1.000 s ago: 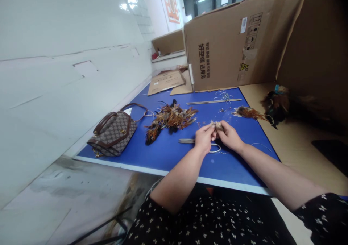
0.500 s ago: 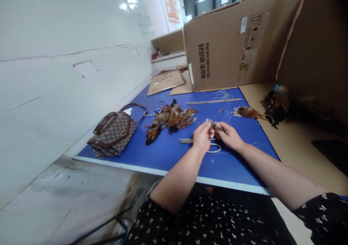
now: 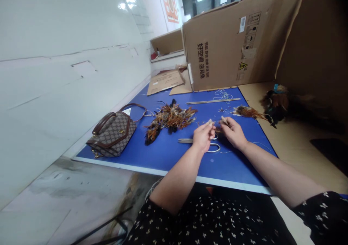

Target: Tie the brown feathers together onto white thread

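My left hand (image 3: 202, 137) is closed in a pinch on a small tuft of feathers (image 3: 209, 123). Just to its right, my right hand (image 3: 233, 132) pinches another pale feather tuft (image 3: 224, 120). A small gap separates the two hands. Beneath them lie the scissors (image 3: 214, 148), blades pointing left, partly hidden by my left hand. A pile of brown and black feathers (image 3: 172, 117) spreads on the blue table to the left. A smaller bundle of brown feathers (image 3: 248, 111) rests beyond my right hand.
A patterned handbag (image 3: 112, 134) stands at the table's left. Thin sticks (image 3: 213, 101) and tangled string (image 3: 223, 94) lie at the back, before a large cardboard box (image 3: 223, 53). Dark feathers (image 3: 276, 105) sit on cardboard at the right.
My hands have moved apart, the right one shifting to the right. The feathers that were between both hands are now parted, some in each hand.
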The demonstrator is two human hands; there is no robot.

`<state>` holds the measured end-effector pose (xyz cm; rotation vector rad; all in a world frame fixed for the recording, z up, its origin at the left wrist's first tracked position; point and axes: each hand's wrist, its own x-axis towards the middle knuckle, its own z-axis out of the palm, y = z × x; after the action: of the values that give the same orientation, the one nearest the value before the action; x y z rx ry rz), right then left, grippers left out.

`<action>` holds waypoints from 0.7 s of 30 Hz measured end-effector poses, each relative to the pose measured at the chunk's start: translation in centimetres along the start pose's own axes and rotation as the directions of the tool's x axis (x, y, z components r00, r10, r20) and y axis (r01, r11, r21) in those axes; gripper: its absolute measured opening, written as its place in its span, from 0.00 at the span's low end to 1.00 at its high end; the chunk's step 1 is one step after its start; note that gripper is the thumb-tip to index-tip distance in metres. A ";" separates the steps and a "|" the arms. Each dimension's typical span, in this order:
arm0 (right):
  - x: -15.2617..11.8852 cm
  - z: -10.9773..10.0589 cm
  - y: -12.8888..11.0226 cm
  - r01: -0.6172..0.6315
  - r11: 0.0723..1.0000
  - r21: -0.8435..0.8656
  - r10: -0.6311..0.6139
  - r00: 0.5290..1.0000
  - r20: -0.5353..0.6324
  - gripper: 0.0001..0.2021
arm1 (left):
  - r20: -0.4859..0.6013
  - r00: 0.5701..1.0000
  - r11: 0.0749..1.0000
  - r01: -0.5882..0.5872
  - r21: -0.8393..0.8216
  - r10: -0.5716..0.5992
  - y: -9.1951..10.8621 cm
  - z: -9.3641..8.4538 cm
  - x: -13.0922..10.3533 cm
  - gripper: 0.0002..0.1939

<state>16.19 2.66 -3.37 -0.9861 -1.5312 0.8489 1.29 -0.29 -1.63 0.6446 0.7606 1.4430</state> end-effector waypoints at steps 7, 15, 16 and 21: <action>-0.4 -0.2 -1.6 -0.030 0.994 0.108 0.024 0.998 0.054 0.19 | 0.038 0.999 0.999 0.029 0.030 -0.030 0.3 0.0 -0.2 0.19; -0.1 -0.5 -1.1 -0.046 0.996 0.074 0.043 0.998 0.039 0.20 | 0.109 0.988 0.980 0.086 0.182 -0.107 0.3 -0.5 -0.5 0.25; -0.1 -0.6 -1.1 -0.048 0.996 0.081 0.045 0.998 0.041 0.20 | 0.112 0.988 0.977 0.085 0.194 -0.109 0.4 -0.6 -0.5 0.25; 0.2 -1.2 -1.1 -0.048 0.994 0.100 0.036 0.993 0.113 0.24 | 0.108 0.985 0.969 0.105 0.223 -0.132 0.5 -0.7 -0.5 0.25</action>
<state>17.24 2.44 -2.06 -0.9116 -1.5482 1.0169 0.44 -0.82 -1.63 0.8329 0.8529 1.2095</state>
